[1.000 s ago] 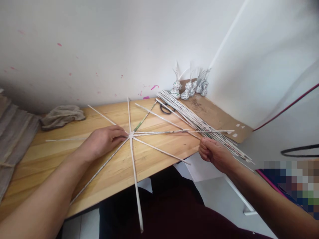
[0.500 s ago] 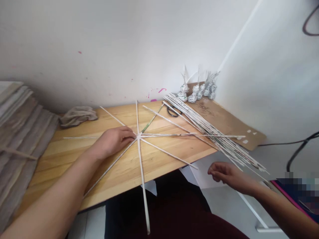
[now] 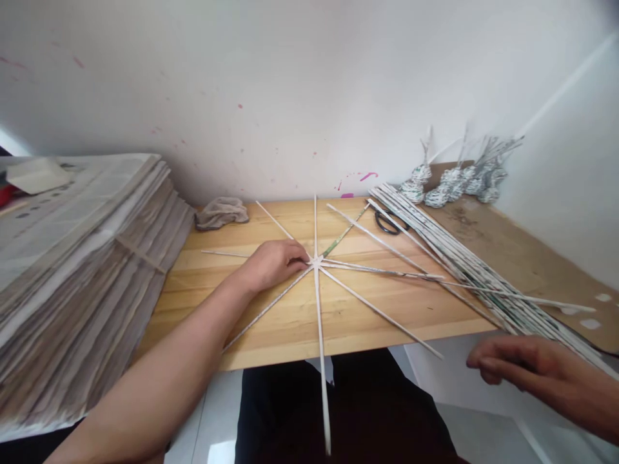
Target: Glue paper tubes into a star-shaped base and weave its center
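Note:
Thin rolled-paper sticks (image 3: pixel 320 335) radiate like spokes from a joined center (image 3: pixel 316 262) on the wooden table. One spoke has a green patch, and the nearest one reaches past the table's front edge. My left hand (image 3: pixel 279 263) rests at the left side of this center, fingers closed in a pinch on a paper stick there; its fingertips are partly hidden. Off the table's front right, my right hand (image 3: pixel 534 364) hangs in the air, loosely bent with nothing visible in it. Close to it lies a bundle of loose paper sticks (image 3: pixel 435 248).
A tall tied stack of newspapers (image 3: pixel 145 212) stands at left, beside a crumpled cloth (image 3: pixel 221 212). Black-handled scissors (image 3: pixel 387 223) lie partly under the bundle. Several woven paper figures (image 3: pixel 452 185) stand at the back right on a brown board (image 3: pixel 546 258). A wall borders the table (image 3: pixel 387 303).
The view has turned left, showing more of the newspaper stack. My left hand stays at the center of the spokes. My right hand has moved farther right, and its fingers look looser.

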`<state>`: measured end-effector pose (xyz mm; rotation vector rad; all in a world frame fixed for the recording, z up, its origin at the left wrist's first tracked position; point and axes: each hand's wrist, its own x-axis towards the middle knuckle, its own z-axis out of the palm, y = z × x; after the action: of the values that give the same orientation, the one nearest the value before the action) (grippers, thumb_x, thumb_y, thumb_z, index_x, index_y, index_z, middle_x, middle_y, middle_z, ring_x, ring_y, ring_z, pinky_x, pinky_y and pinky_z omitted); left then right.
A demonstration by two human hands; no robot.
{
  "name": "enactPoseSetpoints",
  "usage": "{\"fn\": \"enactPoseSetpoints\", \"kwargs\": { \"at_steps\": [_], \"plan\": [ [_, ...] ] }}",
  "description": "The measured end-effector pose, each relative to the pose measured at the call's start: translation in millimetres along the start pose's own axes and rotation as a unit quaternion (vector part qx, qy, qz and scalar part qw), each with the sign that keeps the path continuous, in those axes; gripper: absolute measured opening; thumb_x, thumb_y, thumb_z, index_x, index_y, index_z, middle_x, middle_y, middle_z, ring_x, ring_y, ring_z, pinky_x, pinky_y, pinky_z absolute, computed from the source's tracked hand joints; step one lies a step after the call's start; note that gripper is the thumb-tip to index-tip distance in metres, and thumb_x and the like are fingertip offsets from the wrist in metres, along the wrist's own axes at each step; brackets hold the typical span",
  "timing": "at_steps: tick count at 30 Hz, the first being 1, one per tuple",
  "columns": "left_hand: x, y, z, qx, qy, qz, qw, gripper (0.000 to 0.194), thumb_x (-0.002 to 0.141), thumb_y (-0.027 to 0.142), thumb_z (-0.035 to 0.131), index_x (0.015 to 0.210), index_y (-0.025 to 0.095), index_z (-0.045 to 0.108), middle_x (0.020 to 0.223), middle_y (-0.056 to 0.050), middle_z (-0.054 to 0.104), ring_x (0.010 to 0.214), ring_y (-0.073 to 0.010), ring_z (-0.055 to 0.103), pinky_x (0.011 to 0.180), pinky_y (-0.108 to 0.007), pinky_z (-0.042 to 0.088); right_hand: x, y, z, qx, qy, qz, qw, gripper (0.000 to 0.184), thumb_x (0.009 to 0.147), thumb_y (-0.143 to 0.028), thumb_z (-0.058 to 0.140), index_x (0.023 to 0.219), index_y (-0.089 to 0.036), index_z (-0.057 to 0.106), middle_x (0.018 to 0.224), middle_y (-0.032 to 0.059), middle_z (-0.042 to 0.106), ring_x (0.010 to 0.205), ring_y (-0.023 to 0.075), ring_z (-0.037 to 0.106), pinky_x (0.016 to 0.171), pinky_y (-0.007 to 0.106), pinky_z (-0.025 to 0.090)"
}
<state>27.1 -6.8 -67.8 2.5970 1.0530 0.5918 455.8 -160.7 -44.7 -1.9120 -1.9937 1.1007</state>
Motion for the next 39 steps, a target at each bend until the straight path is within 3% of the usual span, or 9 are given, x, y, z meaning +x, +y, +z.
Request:
{"fn": "enactPoseSetpoints", "kwargs": {
  "at_steps": [5,15,19,23,25,28,31,35,39],
  "plan": [
    [0,3,-1.0,0.004,0.007,-0.021,1.0,0.015,0.086,0.023,0.062,0.099,0.021,0.07,0.096,-0.002,0.073,0.085,-0.0154,0.066,0.074,-0.024,0.047,31,-60,-10,0.035,-0.011,-0.061,0.997,0.038,0.085,-0.057,0.056,0.074,-0.022,0.067,0.074,0.0052,0.064,0.068,0.0183,0.056,0.061,0.029,0.045],
    [-1,-4,4.9,0.005,0.013,0.016,1.0,0.02,0.088,0.021,0.059,0.102,0.024,0.073,0.099,-0.003,0.071,0.09,-0.0159,0.066,0.077,-0.025,0.049,119,-155,37,0.113,-0.026,-0.184,0.976,0.029,0.087,-0.041,0.053,0.068,-0.019,0.054,0.064,-0.0009,0.056,0.06,0.0117,0.048,0.059,0.027,0.038],
    [-1,-1,3.4,0.005,0.012,0.006,1.0,0.018,0.088,0.021,0.06,0.098,0.023,0.074,0.098,-0.004,0.071,0.089,-0.017,0.066,0.077,-0.027,0.049,133,-166,49,0.251,-0.083,-0.176,0.948,0.035,0.088,-0.045,0.054,0.066,-0.019,0.049,0.061,-0.0029,0.05,0.057,0.0095,0.046,0.056,0.025,0.038],
    [2,13,-0.2,-0.109,0.121,-0.036,0.986,0.01,0.084,0.027,0.067,0.085,0.02,0.075,0.087,-0.005,0.073,0.086,-0.0179,0.066,0.08,-0.03,0.05,144,-168,58,0.353,-0.157,-0.138,0.912,0.038,0.083,-0.051,0.064,0.071,-0.016,0.054,0.064,-0.0022,0.052,0.056,0.0078,0.048,0.049,0.021,0.034],
    [3,23,-2.0,-0.253,0.163,-0.079,0.95,0.014,0.079,0.03,0.074,0.084,0.017,0.074,0.085,-0.006,0.074,0.082,-0.0178,0.068,0.079,-0.031,0.051,150,-171,62,0.399,-0.168,-0.117,0.894,0.04,0.081,-0.053,0.066,0.071,-0.016,0.054,0.063,-0.0028,0.052,0.053,0.0065,0.046,0.047,0.02,0.032],
    [5,35,-3.4,-0.444,0.142,-0.135,0.874,0.025,0.071,0.031,0.08,0.088,0.014,0.073,0.086,-0.008,0.075,0.08,-0.0188,0.07,0.078,-0.032,0.054,157,-179,69,0.435,-0.166,-0.099,0.88,0.04,0.077,-0.053,0.07,0.071,-0.016,0.055,0.06,-0.0041,0.05,0.05,0.0056,0.043,0.043,0.018,0.029],
    [7,37,-1.8,-0.519,0.15,-0.162,0.826,0.03,0.066,0.033,0.084,0.085,0.012,0.073,0.083,-0.009,0.076,0.076,-0.0193,0.071,0.078,-0.035,0.055,161,-187,77,0.42,-0.149,-0.094,0.89,0.036,0.076,-0.047,0.072,0.067,-0.016,0.055,0.056,-0.0043,0.049,0.047,0.0051,0.041,0.04,0.017,0.026],
    [7,30,2.8,-0.513,0.174,-0.192,0.818,0.033,0.064,0.039,0.084,0.074,0.01,0.072,0.074,-0.01,0.074,0.067,-0.0186,0.069,0.071,-0.034,0.056,167,-193,82,0.429,-0.152,-0.075,0.887,0.03,0.079,-0.041,0.07,0.068,-0.016,0.055,0.056,-0.0046,0.047,0.046,0.0049,0.042,0.039,0.016,0.024],
    [6,29,2.5,-0.477,0.189,-0.164,0.842,0.032,0.071,0.042,0.079,0.074,0.011,0.069,0.073,-0.007,0.073,0.067,-0.0173,0.068,0.069,-0.031,0.055,172,-194,79,0.489,-0.217,-0.036,0.844,0.026,0.08,-0.037,0.068,0.072,-0.017,0.054,0.057,-0.0052,0.046,0.044,0.0047,0.039,0.037,0.015,0.02]
  ]
}}
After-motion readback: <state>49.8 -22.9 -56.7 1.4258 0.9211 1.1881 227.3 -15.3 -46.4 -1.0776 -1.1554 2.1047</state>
